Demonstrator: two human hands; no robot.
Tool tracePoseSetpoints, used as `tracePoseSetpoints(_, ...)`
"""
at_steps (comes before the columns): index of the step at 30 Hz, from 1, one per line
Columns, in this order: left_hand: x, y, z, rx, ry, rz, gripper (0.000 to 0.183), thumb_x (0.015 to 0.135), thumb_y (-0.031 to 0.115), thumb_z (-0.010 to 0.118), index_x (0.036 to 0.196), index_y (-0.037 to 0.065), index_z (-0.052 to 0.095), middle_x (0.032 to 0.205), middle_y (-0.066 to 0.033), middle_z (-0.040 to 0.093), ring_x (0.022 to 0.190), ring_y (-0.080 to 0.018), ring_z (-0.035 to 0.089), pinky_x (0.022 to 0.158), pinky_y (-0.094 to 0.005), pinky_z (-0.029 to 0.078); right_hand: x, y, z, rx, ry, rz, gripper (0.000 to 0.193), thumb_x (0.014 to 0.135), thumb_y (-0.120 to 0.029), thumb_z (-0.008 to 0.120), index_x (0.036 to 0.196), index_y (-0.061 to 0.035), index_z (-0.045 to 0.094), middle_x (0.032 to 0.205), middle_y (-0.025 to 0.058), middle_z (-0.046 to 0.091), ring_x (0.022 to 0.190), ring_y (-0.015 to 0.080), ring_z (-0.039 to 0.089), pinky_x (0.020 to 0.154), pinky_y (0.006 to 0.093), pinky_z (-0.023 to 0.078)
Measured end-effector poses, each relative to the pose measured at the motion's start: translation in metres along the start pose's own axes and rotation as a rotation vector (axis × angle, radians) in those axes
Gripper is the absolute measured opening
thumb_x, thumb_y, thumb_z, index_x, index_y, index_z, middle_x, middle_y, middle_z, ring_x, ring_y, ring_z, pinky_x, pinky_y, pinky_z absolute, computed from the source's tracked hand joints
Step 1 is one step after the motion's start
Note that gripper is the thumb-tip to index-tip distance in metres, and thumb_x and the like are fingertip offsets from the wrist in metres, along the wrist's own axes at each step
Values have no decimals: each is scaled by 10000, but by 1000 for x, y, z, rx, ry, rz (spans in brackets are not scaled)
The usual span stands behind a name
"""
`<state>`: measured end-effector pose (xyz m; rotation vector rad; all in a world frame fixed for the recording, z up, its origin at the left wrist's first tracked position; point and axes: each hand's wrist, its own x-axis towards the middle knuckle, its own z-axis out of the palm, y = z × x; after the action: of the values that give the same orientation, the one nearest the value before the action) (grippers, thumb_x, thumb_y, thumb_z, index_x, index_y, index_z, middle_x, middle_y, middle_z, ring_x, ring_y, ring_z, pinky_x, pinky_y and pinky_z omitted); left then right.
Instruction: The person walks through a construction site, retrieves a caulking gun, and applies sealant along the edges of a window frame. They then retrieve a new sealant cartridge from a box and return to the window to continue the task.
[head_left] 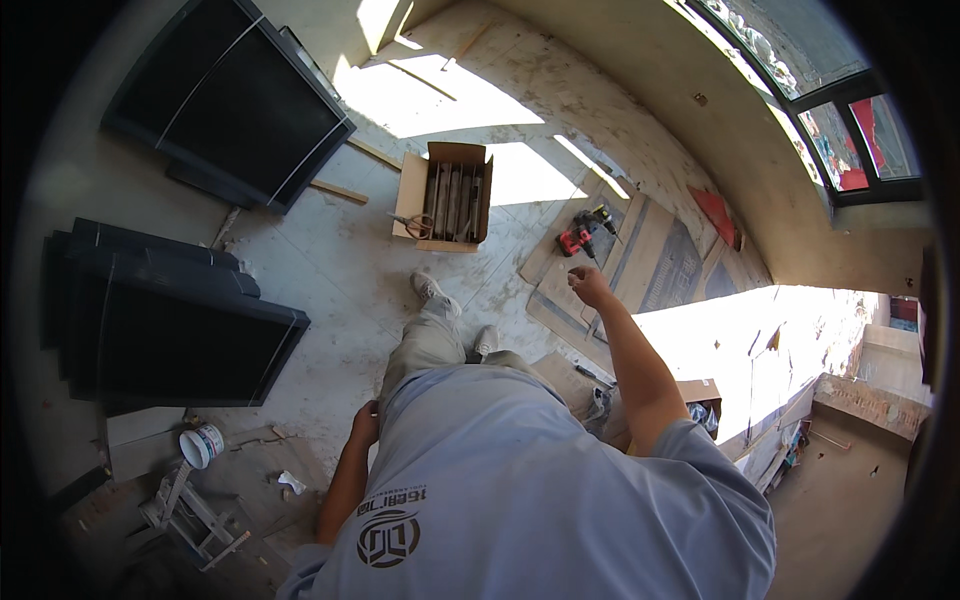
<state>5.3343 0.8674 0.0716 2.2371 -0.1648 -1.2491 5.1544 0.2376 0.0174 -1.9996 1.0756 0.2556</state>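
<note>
My right hand (pixel 588 284) is stretched out ahead, its fingers curled together; whether something small is in them I cannot make out. Just beyond it, apart from the fingers, a red and black cordless drill (pixel 578 238) rests on flattened cardboard (pixel 618 262). My left hand (pixel 368 420) hangs beside my left hip, its fingers mostly hidden by my clothing. On the floor ahead stands an open cardboard box (pixel 474 246) holding several long, dark, upright pieces. Scissors (pixel 418 226) lie on its near left flap.
Dark strapped panels (pixel 235 100) lean at the left, with another stack (pixel 190 330) nearer. A white bucket (pixel 201 446) and a metal stepladder (pixel 195 515) stand lower left. Wooden strips (pixel 340 191) lie near the box. To the right are a small open carton (pixel 703 392) and a window (pixel 850 130).
</note>
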Motion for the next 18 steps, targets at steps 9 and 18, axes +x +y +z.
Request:
tracePoseSetpoints(9,179,94,-50,-203,105,-116,340,977,298,633,1142,5,684,1079,-160,731,1009,-278,692,909,-368,518,124,-122,-2,-464,-117,-144,307,903,-308,634,1078,-86,755,1150,156,700,1094,352,659,959,444,524)
tracePoseSetpoints(18,170,235,0,-160,248,-238,511,969,416,628,1285,14,630,1287,-199,617,1224,-360,567,1066,-418,425,321,-172,65,-866,-435,-469,328,877,-297,649,1086,-57,732,1184,124,679,1226,297,582,1094,412,415)
